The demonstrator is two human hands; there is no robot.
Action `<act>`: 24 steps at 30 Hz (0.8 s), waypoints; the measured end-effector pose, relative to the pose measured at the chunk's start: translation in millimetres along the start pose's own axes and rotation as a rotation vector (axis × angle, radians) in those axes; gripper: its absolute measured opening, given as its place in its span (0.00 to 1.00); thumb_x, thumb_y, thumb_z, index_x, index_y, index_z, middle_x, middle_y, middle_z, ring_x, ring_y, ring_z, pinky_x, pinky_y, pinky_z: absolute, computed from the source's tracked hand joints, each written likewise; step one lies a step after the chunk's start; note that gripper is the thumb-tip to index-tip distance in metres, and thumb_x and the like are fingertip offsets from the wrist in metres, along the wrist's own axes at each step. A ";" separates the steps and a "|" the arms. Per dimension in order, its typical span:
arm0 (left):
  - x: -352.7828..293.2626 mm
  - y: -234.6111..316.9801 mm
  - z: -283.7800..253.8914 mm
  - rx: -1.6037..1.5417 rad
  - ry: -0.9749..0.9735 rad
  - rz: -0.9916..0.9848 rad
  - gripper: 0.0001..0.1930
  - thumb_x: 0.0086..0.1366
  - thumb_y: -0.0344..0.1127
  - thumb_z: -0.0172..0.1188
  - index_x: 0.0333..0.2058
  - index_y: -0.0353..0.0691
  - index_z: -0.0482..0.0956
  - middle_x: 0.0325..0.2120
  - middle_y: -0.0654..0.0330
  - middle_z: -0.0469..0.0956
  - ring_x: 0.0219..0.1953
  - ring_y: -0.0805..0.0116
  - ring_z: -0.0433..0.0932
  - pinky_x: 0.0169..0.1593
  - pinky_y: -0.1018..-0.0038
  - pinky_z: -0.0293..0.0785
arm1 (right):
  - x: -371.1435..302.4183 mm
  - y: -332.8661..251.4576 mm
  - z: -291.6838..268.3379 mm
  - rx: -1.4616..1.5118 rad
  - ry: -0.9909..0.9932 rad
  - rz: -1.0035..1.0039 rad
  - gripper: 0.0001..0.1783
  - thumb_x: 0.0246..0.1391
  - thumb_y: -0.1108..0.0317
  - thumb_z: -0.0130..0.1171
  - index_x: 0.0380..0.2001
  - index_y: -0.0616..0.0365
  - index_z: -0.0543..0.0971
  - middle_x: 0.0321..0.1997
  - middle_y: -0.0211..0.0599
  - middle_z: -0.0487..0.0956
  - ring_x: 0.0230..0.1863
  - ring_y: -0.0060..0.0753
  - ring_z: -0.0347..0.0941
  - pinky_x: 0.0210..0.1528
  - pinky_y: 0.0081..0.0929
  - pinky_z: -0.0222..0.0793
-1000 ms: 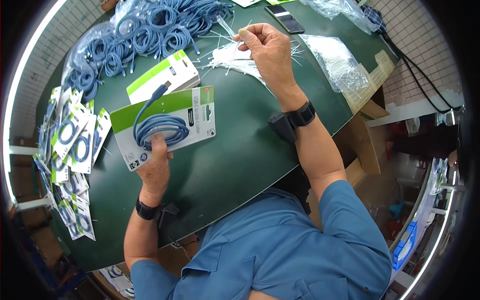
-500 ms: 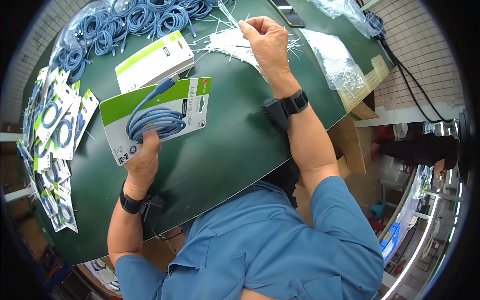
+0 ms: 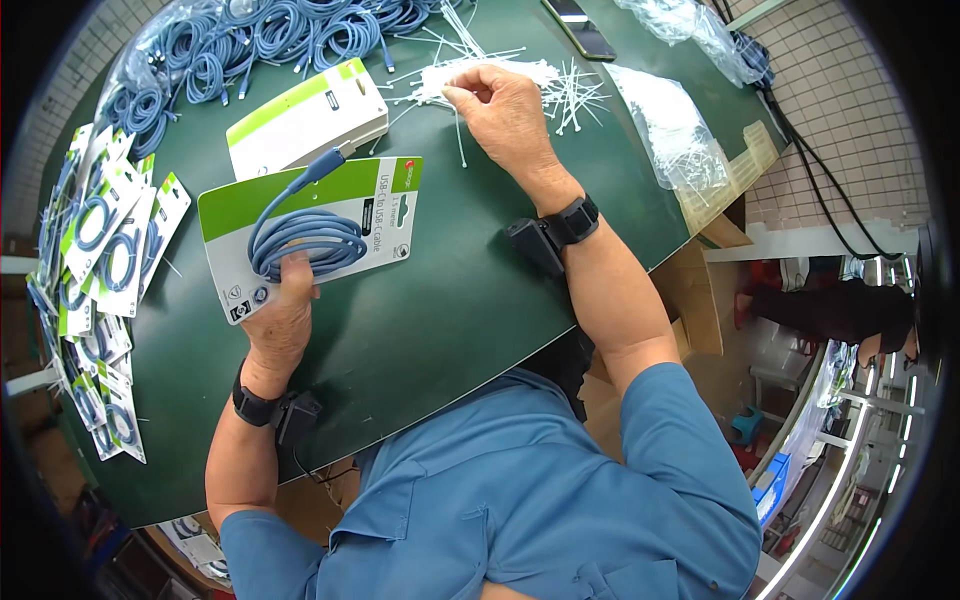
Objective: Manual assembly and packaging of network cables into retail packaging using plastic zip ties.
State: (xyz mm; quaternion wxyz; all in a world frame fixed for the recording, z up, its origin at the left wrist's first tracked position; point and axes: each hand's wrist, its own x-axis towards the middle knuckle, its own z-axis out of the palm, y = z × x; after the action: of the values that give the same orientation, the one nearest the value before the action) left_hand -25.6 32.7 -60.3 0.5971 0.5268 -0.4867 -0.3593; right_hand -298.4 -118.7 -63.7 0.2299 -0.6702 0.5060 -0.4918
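Observation:
My left hand (image 3: 280,325) grips a green and white cardboard card (image 3: 225,215) together with a coiled blue cable (image 3: 315,245), thumb pressed on the coil. One cable end with its metal plug sticks up past the card's upper edge. My right hand (image 3: 510,120) is closed in a pinch at the near left side of a pile of white cable ties (image 3: 570,90). A single white cable tie (image 3: 462,145) hangs down from beneath its fingertips. The exact grip is partly hidden by the fingers.
A stack of blank cards (image 3: 305,120) lies beyond my left hand. Coiled blue cables (image 3: 275,40) are heaped at the far left. Finished-looking carded cables (image 3: 115,250) pile up at the left edge. A phone (image 3: 580,28) and a clear bag of ties (image 3: 670,130) lie far right.
My right hand has moved left and nearer, lower over the cable ties, and a tie now hangs under its fingers. The left hand still holds the card and cable almost in place.

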 end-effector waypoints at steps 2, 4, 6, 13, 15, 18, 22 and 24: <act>0.3 -1.5 -1.6 -0.022 -0.007 -0.015 0.09 0.66 0.26 0.62 0.44 0.34 0.76 0.31 0.60 0.80 0.22 0.76 0.74 0.21 0.80 0.72 | -2.1 0.3 2.6 -0.020 -0.041 -0.024 0.08 0.58 0.71 0.69 0.38 0.64 0.87 0.31 0.32 0.86 0.31 0.18 0.79 0.37 0.19 0.76; 0.6 -2.2 -3.1 -0.029 -0.010 -0.031 0.09 0.66 0.26 0.62 0.44 0.34 0.76 0.31 0.60 0.80 0.22 0.76 0.74 0.21 0.80 0.72 | -0.3 1.2 -1.6 -0.091 -0.067 -0.070 0.08 0.58 0.70 0.69 0.38 0.64 0.87 0.31 0.33 0.86 0.32 0.18 0.79 0.36 0.19 0.76; 2.1 -1.7 -2.2 -0.030 -0.013 -0.037 0.09 0.66 0.27 0.63 0.44 0.34 0.76 0.31 0.60 0.80 0.22 0.76 0.75 0.21 0.80 0.72 | 1.0 2.2 -3.2 -0.129 -0.085 -0.090 0.08 0.58 0.70 0.69 0.38 0.63 0.87 0.31 0.33 0.86 0.32 0.18 0.80 0.36 0.19 0.76; 2.9 -4.0 -5.1 -0.031 -0.034 -0.052 0.10 0.65 0.27 0.63 0.44 0.35 0.76 0.31 0.60 0.79 0.23 0.75 0.75 0.21 0.79 0.73 | 6.0 -0.4 -7.2 -0.088 0.003 -0.041 0.08 0.62 0.68 0.67 0.40 0.62 0.87 0.32 0.33 0.87 0.28 0.18 0.79 0.33 0.18 0.75; 3.3 -2.9 -4.9 -0.039 -0.025 -0.041 0.09 0.65 0.27 0.63 0.43 0.35 0.76 0.31 0.61 0.79 0.22 0.75 0.75 0.21 0.79 0.73 | 6.0 -8.4 -10.4 0.004 0.008 -0.019 0.08 0.63 0.68 0.67 0.40 0.61 0.86 0.32 0.32 0.87 0.28 0.18 0.79 0.32 0.17 0.75; 3.5 -3.3 -4.9 -0.059 -0.010 -0.032 0.09 0.65 0.27 0.62 0.43 0.35 0.76 0.30 0.61 0.79 0.22 0.75 0.75 0.22 0.79 0.73 | 3.6 -24.4 -13.4 0.190 0.025 0.023 0.07 0.64 0.68 0.66 0.41 0.60 0.85 0.33 0.31 0.87 0.27 0.17 0.79 0.32 0.15 0.75; 5.0 -3.0 -8.4 -0.080 -0.028 -0.027 0.09 0.65 0.27 0.62 0.43 0.35 0.76 0.30 0.61 0.80 0.22 0.75 0.75 0.22 0.79 0.73 | -5.4 -38.4 -9.9 0.325 0.017 -0.024 0.06 0.65 0.70 0.65 0.41 0.59 0.83 0.35 0.30 0.87 0.29 0.18 0.80 0.31 0.14 0.76; 5.5 -3.9 -9.6 -0.082 -0.042 -0.026 0.09 0.65 0.27 0.62 0.43 0.35 0.76 0.30 0.60 0.80 0.22 0.75 0.75 0.22 0.79 0.73 | -7.3 -37.7 -5.9 0.221 -0.010 -0.182 0.05 0.64 0.71 0.66 0.40 0.60 0.83 0.36 0.31 0.86 0.30 0.18 0.80 0.32 0.15 0.76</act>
State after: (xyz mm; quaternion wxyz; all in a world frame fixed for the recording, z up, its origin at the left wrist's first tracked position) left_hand -14.6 29.4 -62.7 0.6030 0.5007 -0.4772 -0.3975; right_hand -286.6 -96.7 -34.0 0.2593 -0.6864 0.3845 -0.5602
